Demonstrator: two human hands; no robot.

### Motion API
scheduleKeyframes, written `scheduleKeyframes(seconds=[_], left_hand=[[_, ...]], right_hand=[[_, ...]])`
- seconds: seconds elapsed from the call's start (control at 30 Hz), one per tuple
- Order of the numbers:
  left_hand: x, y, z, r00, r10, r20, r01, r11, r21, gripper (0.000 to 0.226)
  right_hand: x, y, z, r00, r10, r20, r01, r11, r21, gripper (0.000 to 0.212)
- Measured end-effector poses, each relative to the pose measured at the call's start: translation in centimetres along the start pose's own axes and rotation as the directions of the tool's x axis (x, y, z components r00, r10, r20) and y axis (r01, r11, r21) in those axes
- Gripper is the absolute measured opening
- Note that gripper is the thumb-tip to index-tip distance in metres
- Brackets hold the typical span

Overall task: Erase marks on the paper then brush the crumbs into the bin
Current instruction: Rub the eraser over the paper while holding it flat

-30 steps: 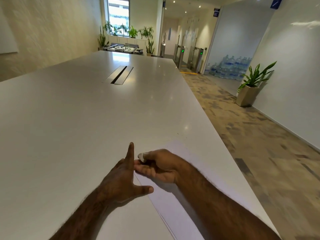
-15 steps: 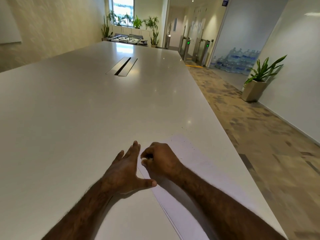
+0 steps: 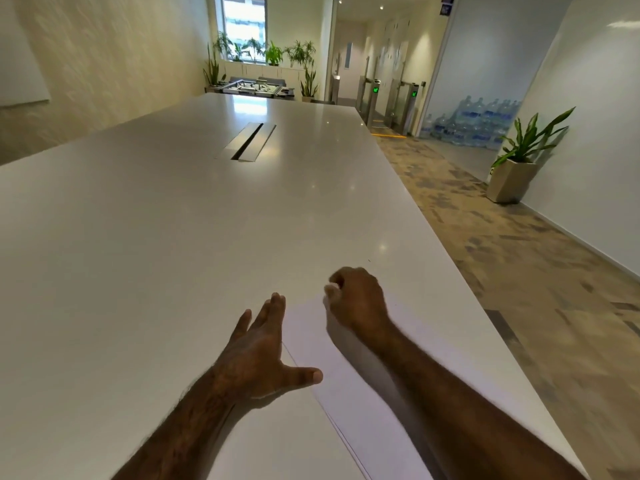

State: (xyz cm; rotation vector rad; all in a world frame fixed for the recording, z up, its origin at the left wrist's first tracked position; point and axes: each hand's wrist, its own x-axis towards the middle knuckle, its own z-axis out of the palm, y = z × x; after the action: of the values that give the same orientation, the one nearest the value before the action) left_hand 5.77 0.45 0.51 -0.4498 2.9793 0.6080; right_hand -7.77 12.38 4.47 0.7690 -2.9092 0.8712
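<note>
Paper (image 3: 349,372) partly under forearm; right hand's (image 3: 358,299) contents unclear.

A long glossy white table (image 3: 173,237) bears a metal cable slot (image 3: 248,141) along its centre. Beyond its far edge stand a foosball table (image 3: 254,89), potted plants (image 3: 273,55) and a bright window (image 3: 244,20). Patterned carpet (image 3: 519,271) runs right, past stacked water bottles (image 3: 474,121).

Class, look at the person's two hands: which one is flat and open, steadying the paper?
The left hand, fingers straight, lying at the paper's left edge. The right hand is curled around something small and pale.
</note>
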Motion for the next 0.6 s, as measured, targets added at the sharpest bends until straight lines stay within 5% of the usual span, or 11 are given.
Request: scheduleKeyframes(seconds=[0.07,0.17,0.2,0.27,0.3,0.37,0.43,0.53,0.6], left_hand=[[0.2,-0.2,0.1,1.000,0.002,0.001,-0.002,1.000,-0.029,0.138],[0.6,-0.8,0.2,1.000,0.028,0.012,-0.027,0.998,-0.050,0.154],[0.6,-1.0,0.2,1.000,0.026,0.007,-0.025,0.998,-0.054,0.155],[0.4,-0.9,0.1,1.000,0.012,-0.008,-0.012,0.999,-0.035,0.155],[0.3,-0.8,0.1,1.000,0.009,-0.007,-0.009,1.000,-0.017,0.155],[0.1,-0.4,0.0,1.000,0.003,0.008,-0.003,1.000,-0.003,0.151],[0.2,-0.4,-0.1,1.000,0.004,0.014,-0.004,1.000,-0.019,0.154],[0.3,-0.5,-0.2,1.000,0.010,0.011,-0.010,1.000,-0.020,0.154],[0.3,-0.3,-0.3,1.000,0.015,0.018,-0.014,1.000,-0.022,0.154]], right_hand=[[-1.7,-0.8,-0.9,0.962,0.043,0.270,-0.152,0.905,0.398,0.015],[-4.1,-2.9,-0.1,0.679,-0.034,0.733,-0.636,0.471,0.611,0.020],[-3.6,-2.6,0.6,0.651,-0.014,0.759,-0.720,0.308,0.622,0.021],[-1.2,-1.0,1.0,0.754,0.119,0.647,-0.657,0.104,0.747,0.019],[0.5,0.0,0.8,0.835,0.240,0.495,-0.528,0.101,0.843,0.029],[2.4,1.6,0.1,0.875,0.349,0.336,-0.415,0.180,0.892,0.046],[0.9,0.8,-0.2,0.845,0.291,0.448,-0.512,0.197,0.836,0.028],[-1.9,-0.9,0.5,0.689,0.021,0.725,-0.718,0.162,0.677,0.023],[-1.0,0.4,0.4,0.705,0.032,0.709,-0.708,0.081,0.701,0.018]])
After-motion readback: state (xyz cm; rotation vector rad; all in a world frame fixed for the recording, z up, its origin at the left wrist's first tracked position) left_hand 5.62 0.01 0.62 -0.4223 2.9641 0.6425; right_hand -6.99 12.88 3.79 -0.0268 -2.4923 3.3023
